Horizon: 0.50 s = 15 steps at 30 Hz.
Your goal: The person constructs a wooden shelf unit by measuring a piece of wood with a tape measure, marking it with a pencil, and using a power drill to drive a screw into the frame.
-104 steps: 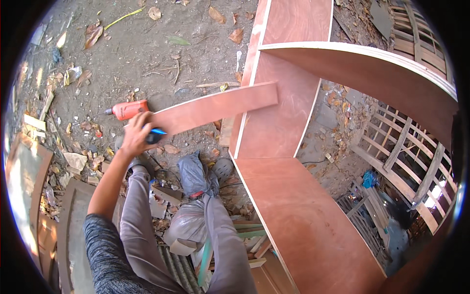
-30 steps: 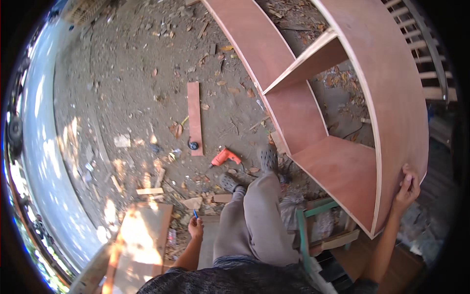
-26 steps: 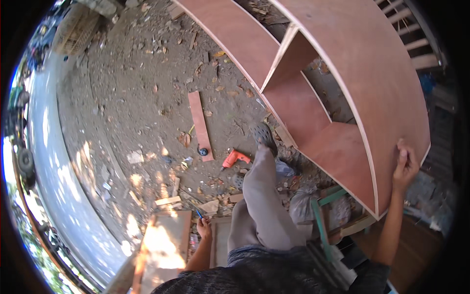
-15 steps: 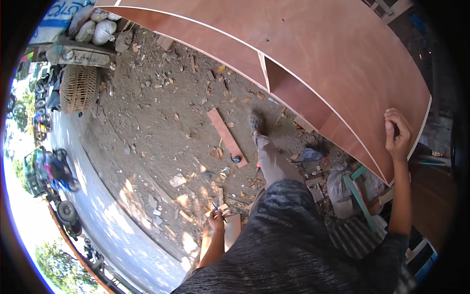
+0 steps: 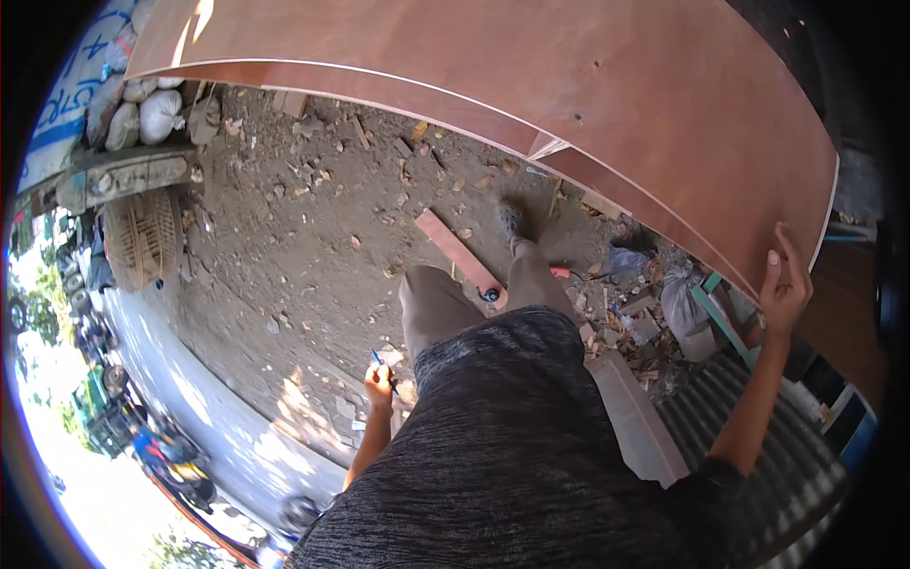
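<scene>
Plywood cabinet [image 5: 588, 104] spans the upper frame, tipped up off the dirt ground [image 5: 313, 247]. Right hand [image 5: 783, 284] grips its lower right edge; left hand [image 5: 379, 381], lower centre, pinches a blue pen [image 5: 378, 361]. Repositioning appears underway, not finished.
</scene>
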Each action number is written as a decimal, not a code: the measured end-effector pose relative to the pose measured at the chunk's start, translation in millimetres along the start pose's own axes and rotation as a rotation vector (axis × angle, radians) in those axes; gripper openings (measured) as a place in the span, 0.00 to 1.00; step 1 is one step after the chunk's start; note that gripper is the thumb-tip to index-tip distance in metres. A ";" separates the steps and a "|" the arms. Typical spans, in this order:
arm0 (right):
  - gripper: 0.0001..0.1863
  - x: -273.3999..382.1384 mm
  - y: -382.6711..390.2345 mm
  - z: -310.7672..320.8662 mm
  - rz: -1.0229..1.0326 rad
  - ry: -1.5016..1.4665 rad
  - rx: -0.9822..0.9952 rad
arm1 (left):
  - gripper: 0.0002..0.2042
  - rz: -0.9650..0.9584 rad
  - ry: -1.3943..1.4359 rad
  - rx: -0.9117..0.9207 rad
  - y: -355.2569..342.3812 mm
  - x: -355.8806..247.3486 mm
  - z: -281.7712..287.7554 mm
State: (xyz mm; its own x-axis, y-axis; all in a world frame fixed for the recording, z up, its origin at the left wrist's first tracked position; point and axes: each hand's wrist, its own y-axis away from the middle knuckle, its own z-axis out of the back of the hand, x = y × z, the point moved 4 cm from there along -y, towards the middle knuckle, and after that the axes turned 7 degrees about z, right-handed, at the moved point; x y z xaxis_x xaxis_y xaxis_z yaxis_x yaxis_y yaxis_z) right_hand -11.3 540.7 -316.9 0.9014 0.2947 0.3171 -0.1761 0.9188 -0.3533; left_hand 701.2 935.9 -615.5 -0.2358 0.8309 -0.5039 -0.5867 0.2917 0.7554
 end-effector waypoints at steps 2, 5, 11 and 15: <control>0.14 43.5 15.0 0.3 -0.036 0.075 -0.170 | 0.09 0.001 -0.097 -0.009 -25.7 -16.9 28.2; 0.14 122.6 64.9 -29.0 -0.141 0.098 -0.234 | 0.11 -0.111 -0.081 0.032 -72.8 -26.5 82.6; 0.15 354.1 237.0 -161.4 -0.554 -0.296 -0.178 | 0.11 -0.092 -0.238 0.272 -204.1 -69.7 216.2; 0.13 512.5 347.4 -212.1 -0.797 -0.384 0.019 | 0.09 -0.032 -0.201 0.241 -258.3 -140.8 287.6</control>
State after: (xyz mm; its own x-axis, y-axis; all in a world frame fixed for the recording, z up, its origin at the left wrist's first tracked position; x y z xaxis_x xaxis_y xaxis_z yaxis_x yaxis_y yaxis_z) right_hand 473.4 955.2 -463.8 0.5642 -0.3706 0.7378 0.4382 0.8918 0.1128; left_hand 1108.7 879.8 -619.3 -0.0479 0.8895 -0.4545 -0.3852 0.4033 0.8300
